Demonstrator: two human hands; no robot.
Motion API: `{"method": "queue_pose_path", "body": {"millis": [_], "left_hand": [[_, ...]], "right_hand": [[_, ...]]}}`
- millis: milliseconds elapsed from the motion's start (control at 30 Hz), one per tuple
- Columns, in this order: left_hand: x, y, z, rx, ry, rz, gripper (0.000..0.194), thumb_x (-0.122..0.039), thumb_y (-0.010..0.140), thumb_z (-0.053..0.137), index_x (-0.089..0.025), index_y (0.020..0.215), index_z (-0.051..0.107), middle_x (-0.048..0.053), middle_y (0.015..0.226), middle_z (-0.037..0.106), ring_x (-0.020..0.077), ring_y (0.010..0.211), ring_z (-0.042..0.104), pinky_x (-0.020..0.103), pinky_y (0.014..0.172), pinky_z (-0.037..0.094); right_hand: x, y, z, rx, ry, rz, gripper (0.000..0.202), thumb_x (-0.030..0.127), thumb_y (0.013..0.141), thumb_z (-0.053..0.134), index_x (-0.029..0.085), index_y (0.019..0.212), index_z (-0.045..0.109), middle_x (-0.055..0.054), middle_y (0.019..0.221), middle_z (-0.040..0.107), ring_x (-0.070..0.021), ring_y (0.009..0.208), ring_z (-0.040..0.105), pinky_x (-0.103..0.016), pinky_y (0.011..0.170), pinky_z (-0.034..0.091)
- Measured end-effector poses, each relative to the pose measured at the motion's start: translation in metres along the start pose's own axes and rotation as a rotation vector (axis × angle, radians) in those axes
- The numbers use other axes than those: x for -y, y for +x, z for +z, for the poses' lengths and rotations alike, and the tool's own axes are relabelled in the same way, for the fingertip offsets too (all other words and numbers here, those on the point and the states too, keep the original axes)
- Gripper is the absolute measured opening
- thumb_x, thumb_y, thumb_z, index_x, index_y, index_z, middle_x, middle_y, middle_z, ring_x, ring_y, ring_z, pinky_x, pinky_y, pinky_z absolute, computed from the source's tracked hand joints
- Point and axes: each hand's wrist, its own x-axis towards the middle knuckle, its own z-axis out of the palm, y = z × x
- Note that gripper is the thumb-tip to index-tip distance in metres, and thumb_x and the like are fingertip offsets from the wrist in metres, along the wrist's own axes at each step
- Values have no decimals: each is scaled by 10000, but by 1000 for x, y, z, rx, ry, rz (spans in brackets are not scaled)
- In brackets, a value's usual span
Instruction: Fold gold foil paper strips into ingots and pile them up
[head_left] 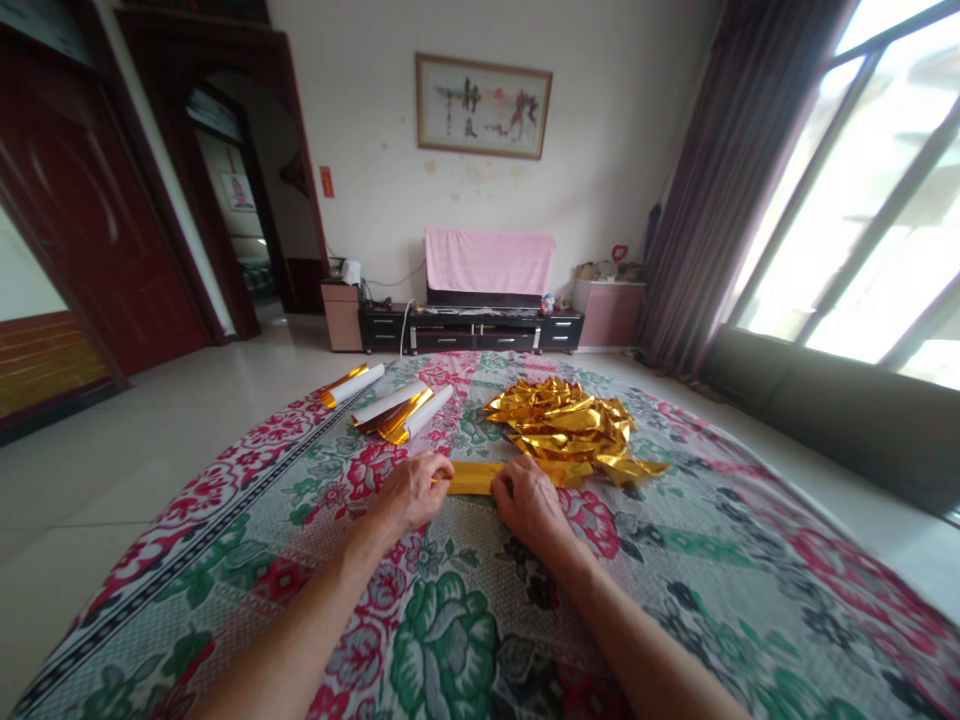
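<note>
A folded strip of gold foil paper stretches flat between my two hands, just above or on the flowered cloth. My left hand pinches its left end, fingers closed. My right hand grips it farther right, fingers curled in, and hides part of the strip. Beyond my right hand lies a heap of folded gold foil pieces, its near edge close to the strip's right end. To the far left of my hands rest several loosely rolled gold sheets with white backs.
The flowered cloth covers the broad surface before me. Another white-and-gold roll lies near its left edge. Farther back stand a black low cabinet and a screen under a pink cloth. A grey sofa is at the right.
</note>
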Motion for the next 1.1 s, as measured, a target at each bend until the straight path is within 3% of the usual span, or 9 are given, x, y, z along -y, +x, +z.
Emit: {"method": "queue_pose_path", "body": {"millis": [333,600,1100], "left_hand": [[-2,-3,-16,46,-105,-11,223,-106,728,477,-191,837,652,9,860,678,121,774,606,213,731,451],[-4,-2,-12,55,32,3,217,-105,725,463,-200,734,657,15,775,640,131,702,575,238,686,434],[-2,-2,-9,72,77,-14,235,-117,734,439,-208,753,655,18,787,621,142,736,561,249,702,417]], "right_hand": [[-1,0,1,1,-17,-1,179,211,807,477,159,676,588,-37,751,553,-119,715,530,-205,639,351],[0,1,1,15,-30,34,172,217,793,489,160,677,602,-35,755,564,-119,716,533,-203,638,344],[-2,1,2,36,-49,46,196,245,814,471,160,705,611,-37,779,571,-116,734,539,-203,648,333]]}}
